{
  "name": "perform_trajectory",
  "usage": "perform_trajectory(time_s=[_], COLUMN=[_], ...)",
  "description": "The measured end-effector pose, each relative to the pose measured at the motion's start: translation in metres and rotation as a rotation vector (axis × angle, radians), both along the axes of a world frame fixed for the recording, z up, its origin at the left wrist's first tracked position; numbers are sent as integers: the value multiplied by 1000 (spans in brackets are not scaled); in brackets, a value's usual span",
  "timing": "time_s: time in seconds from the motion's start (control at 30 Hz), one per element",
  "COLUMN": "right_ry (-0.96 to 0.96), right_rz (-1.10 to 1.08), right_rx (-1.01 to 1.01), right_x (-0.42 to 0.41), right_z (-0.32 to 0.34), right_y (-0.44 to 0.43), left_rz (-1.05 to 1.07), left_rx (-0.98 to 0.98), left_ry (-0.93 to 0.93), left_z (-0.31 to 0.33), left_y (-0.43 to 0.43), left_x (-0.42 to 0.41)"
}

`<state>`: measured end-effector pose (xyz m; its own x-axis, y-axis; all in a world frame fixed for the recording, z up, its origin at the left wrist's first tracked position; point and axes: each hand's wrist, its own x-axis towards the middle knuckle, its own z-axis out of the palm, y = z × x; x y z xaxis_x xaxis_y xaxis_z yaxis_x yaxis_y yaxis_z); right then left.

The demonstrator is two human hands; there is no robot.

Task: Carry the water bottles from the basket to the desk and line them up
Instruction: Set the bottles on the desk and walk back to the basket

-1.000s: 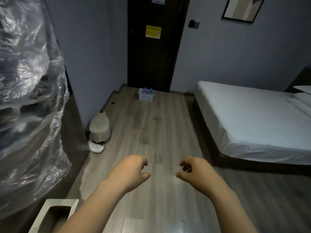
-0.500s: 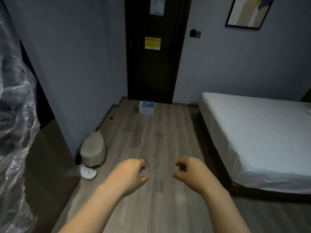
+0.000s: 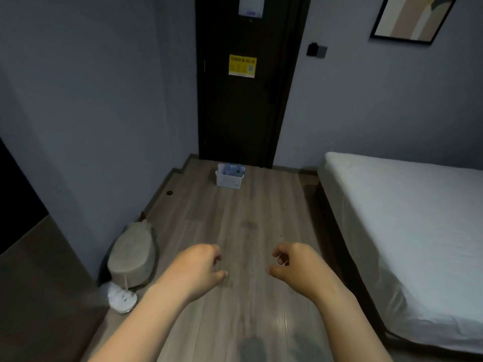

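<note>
A small white basket (image 3: 228, 181) stands on the wooden floor in front of the dark door, far ahead of me. Blue-capped water bottles (image 3: 233, 169) stick up out of it. My left hand (image 3: 196, 267) and my right hand (image 3: 296, 265) hang in front of me over the floor, well short of the basket. Both hold nothing, and their fingers are loosely curled. No desk shows in this view.
A bed (image 3: 407, 231) with a white sheet fills the right side. At the left wall sits a round beige stool (image 3: 133, 257) with a white slipper (image 3: 120, 299) beside it. A dark door (image 3: 243, 79) closes the far end, and wooden floor (image 3: 248, 220) runs toward it.
The view has moved forward and turned left to right: the plastic-wrapped bulk at the left has left the frame, and the basket looks nearer. Both hands keep the same loose pose.
</note>
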<state>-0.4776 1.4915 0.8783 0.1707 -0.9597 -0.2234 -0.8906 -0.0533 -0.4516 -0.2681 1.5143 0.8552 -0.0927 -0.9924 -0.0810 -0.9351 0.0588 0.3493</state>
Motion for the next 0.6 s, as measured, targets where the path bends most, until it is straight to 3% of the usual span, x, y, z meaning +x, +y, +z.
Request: perform_trajectory(time_s=[0.6], right_ry=[49], right_rz=[-42], right_rx=[106], right_x=[59], right_z=[-17], right_y=[-295], left_rz=[-46], left_rx=[107], left_ry=[21], left_z=[-7], left_y=[-302], left_x=[69])
